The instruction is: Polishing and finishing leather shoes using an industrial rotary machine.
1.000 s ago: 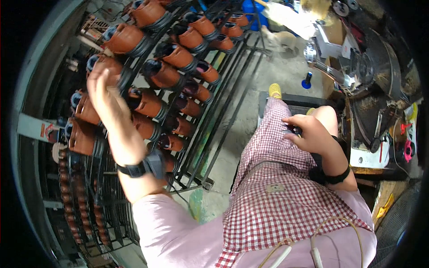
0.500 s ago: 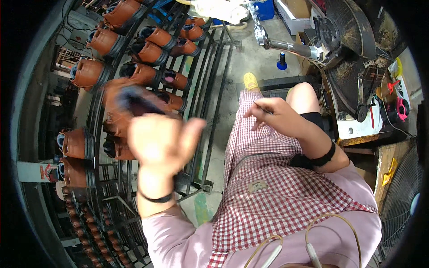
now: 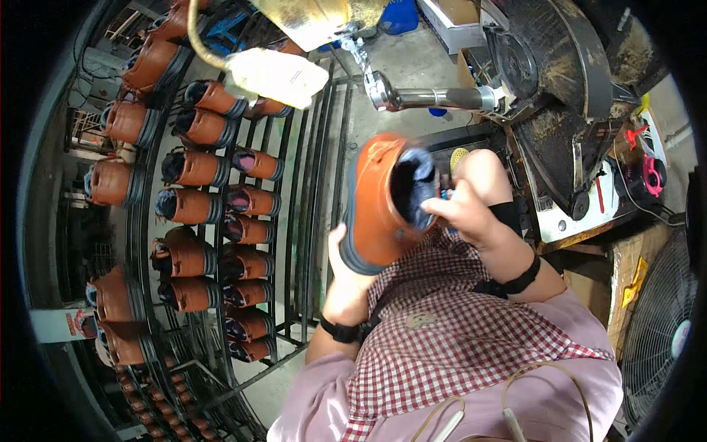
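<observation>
A brown lace-up shoe (image 3: 374, 210) with a dark sole and blue fleecy lining is held up over my lap, slightly blurred by motion. My left hand (image 3: 345, 283) grips it from the left, the thumb along the sole and the other fingers hidden behind the shoe. At the shoe's opening, my right hand (image 3: 471, 214) pinches the collar edge, its thumb against the lining. Something small, dark and bluish shows by the right fingers, too unclear to name. My checked apron (image 3: 471, 317) lies below the shoe.
On the left, black metal racks (image 3: 136, 214) carry rows of similar brown shoes (image 3: 195, 168). A lit lamp (image 3: 280, 77) and a metal arm (image 3: 442, 98) hang ahead. Right of me stand a dark machine (image 3: 552, 147), a white worktop (image 3: 582, 214) and a fan (image 3: 655, 339).
My left hand has brought the shoe from the rack side on the left to in front of me. My right hand has moved to the shoe's opening. The view has shifted.
</observation>
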`<state>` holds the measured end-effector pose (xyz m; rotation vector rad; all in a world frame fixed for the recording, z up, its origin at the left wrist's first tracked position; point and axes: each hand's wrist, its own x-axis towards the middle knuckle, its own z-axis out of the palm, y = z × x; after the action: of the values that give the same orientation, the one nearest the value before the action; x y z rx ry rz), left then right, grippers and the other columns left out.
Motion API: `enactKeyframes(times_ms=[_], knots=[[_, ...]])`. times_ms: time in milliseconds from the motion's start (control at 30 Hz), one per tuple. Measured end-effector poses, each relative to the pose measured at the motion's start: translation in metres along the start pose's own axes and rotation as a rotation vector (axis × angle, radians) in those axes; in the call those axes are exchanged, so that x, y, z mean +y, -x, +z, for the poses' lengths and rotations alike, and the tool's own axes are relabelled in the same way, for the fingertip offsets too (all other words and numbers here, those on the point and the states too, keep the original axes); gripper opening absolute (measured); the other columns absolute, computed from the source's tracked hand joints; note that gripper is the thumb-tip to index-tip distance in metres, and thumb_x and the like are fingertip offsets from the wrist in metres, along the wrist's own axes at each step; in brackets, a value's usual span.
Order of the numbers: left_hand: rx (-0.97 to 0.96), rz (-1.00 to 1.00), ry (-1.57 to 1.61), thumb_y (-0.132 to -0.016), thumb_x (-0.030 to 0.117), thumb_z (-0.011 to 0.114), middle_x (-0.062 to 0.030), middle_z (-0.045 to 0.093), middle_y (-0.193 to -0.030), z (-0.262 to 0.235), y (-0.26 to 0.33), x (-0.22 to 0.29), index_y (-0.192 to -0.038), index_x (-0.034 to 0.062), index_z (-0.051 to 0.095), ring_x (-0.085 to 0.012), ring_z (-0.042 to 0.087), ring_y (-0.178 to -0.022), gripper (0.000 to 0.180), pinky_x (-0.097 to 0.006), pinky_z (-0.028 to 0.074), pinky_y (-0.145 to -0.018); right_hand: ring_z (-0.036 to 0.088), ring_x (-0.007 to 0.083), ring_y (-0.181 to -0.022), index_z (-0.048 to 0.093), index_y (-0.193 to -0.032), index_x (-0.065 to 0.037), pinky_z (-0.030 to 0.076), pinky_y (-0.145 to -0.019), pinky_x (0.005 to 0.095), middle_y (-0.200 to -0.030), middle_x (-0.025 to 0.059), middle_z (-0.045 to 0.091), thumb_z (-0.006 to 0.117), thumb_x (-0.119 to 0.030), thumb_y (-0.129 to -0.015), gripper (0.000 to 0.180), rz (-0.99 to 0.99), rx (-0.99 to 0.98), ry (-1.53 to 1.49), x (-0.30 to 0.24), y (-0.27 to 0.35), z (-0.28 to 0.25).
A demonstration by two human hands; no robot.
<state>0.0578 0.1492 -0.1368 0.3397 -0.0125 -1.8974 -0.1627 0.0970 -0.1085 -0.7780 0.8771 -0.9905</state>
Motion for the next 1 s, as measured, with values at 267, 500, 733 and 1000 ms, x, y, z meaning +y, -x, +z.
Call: enactKeyframes(times_ms=[267, 500, 733, 1000], knots=[[0.1, 0.908, -0.723, -0.082, 0.045, 0.048, -0.0182, 0.044, -0.139, 0.071, -0.057, 0.032, -0.147, 0.0037, 0.026, -0.0345, 0.046, -0.125, 0.08, -0.048, 0.038, -0.106, 0.06, 0.0072, -0.069, 0.059, -0.089, 0.0, 0.05, -0.067, 0.0233, -0.079, 0.0047, 0.064, 0.06, -0.009, -0.093, 0.009, -0.699, 0.247, 0.144, -0.047, -0.078, 0.007], [-0.028, 0.665, -1.163, -0.092, 0.014, 0.057, -0.0084, 0.057, -0.119, 0.166, -0.109, 0.03, -0.133, -0.0025, 0.046, -0.0153, 0.056, -0.102, 0.046, -0.03, 0.047, -0.09, 0.055, 0.0043, -0.073, 0.062, -0.09, 0.0, 0.045, -0.065, 0.0223, -0.083, -0.0015, 0.063, 0.073, -0.006, -0.081, 0.015, -0.466, 0.129, 0.031, -0.075, -0.061, 0.017], [-0.075, 0.719, -1.305, -0.096, 0.027, 0.042, -0.012, 0.051, -0.134, 0.158, -0.107, 0.022, -0.136, -0.0044, 0.045, -0.0199, 0.048, -0.122, 0.051, -0.033, 0.034, -0.106, 0.06, 0.0062, -0.079, 0.062, -0.101, 0.003, 0.048, -0.072, 0.0219, -0.089, 0.0033, 0.067, 0.074, -0.002, -0.079, 0.026, -0.508, 0.076, 0.218, -0.069, -0.048, 0.007], [-0.191, 0.579, -1.03, -0.096, 0.025, 0.047, -0.0081, 0.05, -0.136, 0.168, -0.11, 0.018, -0.138, -0.0021, 0.043, -0.0173, 0.047, -0.124, 0.05, -0.031, 0.033, -0.107, 0.062, 0.0081, -0.077, 0.064, -0.098, 0.004, 0.049, -0.071, 0.0233, -0.087, 0.0045, 0.069, 0.074, -0.004, -0.08, 0.022, -0.597, 0.149, 0.238, -0.064, -0.047, 0.006]])
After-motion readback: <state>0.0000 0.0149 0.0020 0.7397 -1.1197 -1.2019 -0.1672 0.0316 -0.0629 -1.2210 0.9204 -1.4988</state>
